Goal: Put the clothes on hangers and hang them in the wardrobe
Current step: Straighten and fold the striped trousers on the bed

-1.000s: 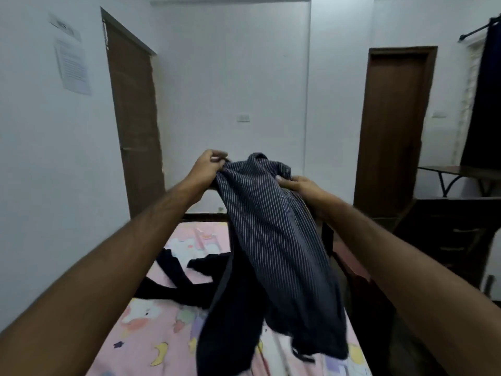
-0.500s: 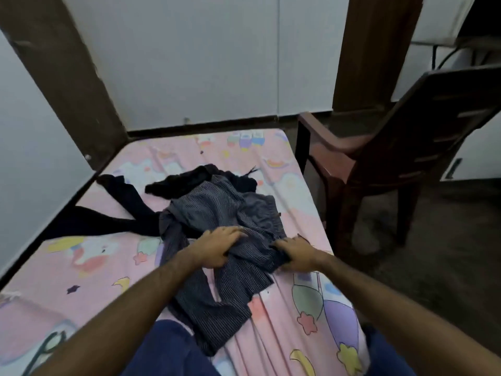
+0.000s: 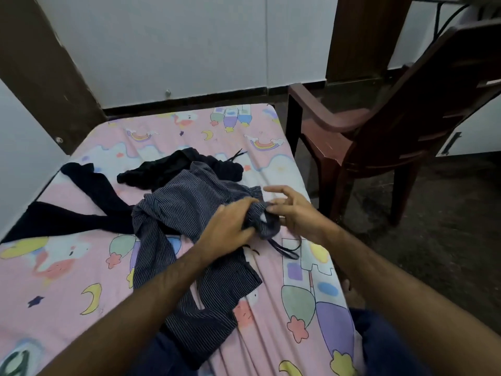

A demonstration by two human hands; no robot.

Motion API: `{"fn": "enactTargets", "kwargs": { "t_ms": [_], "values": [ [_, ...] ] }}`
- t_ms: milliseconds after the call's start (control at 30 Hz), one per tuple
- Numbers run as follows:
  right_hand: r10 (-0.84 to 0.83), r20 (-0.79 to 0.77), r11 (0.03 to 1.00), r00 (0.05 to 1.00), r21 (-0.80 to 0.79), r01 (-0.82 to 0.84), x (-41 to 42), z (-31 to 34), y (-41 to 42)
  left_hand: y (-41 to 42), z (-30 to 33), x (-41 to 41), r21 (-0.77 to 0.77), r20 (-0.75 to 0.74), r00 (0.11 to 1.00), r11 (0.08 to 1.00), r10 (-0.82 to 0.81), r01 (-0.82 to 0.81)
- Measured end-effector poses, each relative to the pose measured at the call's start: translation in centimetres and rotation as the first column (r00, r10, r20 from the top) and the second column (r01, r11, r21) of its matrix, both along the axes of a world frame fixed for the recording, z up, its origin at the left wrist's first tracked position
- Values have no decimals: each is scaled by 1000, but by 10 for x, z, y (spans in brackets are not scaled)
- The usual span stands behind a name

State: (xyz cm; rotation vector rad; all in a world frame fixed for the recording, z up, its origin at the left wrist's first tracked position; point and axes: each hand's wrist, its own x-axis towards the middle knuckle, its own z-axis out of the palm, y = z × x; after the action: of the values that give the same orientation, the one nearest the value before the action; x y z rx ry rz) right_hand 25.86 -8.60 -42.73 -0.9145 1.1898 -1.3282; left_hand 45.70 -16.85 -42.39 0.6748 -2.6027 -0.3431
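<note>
Striped trousers [image 3: 189, 213] are lying rumpled on the pink bed [image 3: 271, 308], no readable label showing; left hand [image 3: 230, 229] is gripping the waistband, right hand [image 3: 295, 213] is pinching it, other fingers spread.

Bed [image 3: 257, 308], pink cartoon sheet: striped garment [image 3: 189, 213] at centre; black clothes [image 3: 108, 202] beyond striped garment, touching.
</note>
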Motion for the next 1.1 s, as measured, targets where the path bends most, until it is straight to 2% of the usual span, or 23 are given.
{"fn": "enactTargets", "kwargs": {
  "t_ms": [33,67,133,200,233,300,333,367,467,533,667,733,867,967,1100],
  "values": [
    [-32,48,999,998,-19,33,-5,9,-1,-5,13,1,28,-56,998,999,33,-32],
    [-60,33,998,998,-34,62,-9,17,0,-10,27,4,54,-109,991,996,77,-71],
    [-111,-103,994,988,-32,108,-13,24,3,-18,56,11,149,-212,963,980,165,-135],
    [-90,-258,996,962,-10,90,-12,26,5,-25,86,16,293,-339,921,952,192,-90],
    [-59,-381,998,923,-19,56,-9,28,6,-27,103,19,342,-395,899,939,188,-46],
    [-36,-670,997,741,-78,-22,-1,38,2,-27,139,25,382,-478,863,923,164,37],
    [-60,-768,991,637,-122,-54,4,46,-2,-25,157,27,385,-510,847,920,147,72],
    [-82,-804,985,589,-154,-73,11,55,-7,-22,176,29,382,-535,833,920,139,92],
    [-7,-689,986,725,-124,-109,37,88,-14,-11,229,37,338,-634,757,937,158,87],
    [3,-652,987,758,-119,-107,55,103,-13,-5,258,47,315,-702,687,947,184,68],
    [-159,-599,978,785,-205,42,59,140,-6,4,301,74,288,-746,626,957,228,-6],
    [-247,-562,950,789,-301,84,43,179,1,7,323,90,262,-778,582,964,237,-42],
    [-371,-518,880,771,-462,113,9,290,31,6,375,119,226,-831,501,970,241,-93],
    [-434,-552,821,712,-567,60,-8,381,58,5,411,135,193,-819,540,979,193,-58],
    [-600,-558,714,573,-697,68,-28,471,86,13,454,151,83,-795,602,996,74,-13]
  ]
}}
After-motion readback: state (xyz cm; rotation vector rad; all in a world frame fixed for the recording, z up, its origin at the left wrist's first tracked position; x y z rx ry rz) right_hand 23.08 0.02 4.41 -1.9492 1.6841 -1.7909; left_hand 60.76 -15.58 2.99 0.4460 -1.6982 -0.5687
